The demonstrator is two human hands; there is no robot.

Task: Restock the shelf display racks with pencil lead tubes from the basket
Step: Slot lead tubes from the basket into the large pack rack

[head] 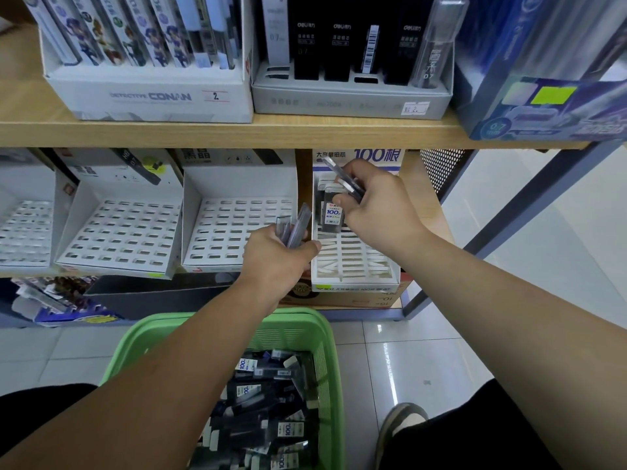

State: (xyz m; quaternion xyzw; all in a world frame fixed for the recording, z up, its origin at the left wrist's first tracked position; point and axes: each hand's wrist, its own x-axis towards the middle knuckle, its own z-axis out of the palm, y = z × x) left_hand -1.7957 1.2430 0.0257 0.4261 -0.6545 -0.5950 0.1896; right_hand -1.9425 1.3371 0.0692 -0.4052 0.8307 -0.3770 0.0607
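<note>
My left hand (276, 257) grips a small bunch of clear pencil lead tubes (294, 225) just left of the white slotted display rack (353, 266) on the lower shelf. Over the back rows of that rack, my right hand (376, 201) pinches a couple of lead tubes (342, 179). A dark tube with a "100" label (332, 215) stands upright in a back slot of the rack, below my right fingers. The green plastic basket (325, 340) sits on the floor under my arms, holding several loose lead tubes (268, 401).
Left of the rack stand other white slotted racks (237, 228) (118, 232) with no tubes in them. The upper wooden shelf (305, 130) carries a Conan pen box (149, 93), a grey Deli lead tray (353, 96) and blue boxes (543, 106). My shoe (400, 425) rests on the tiled floor.
</note>
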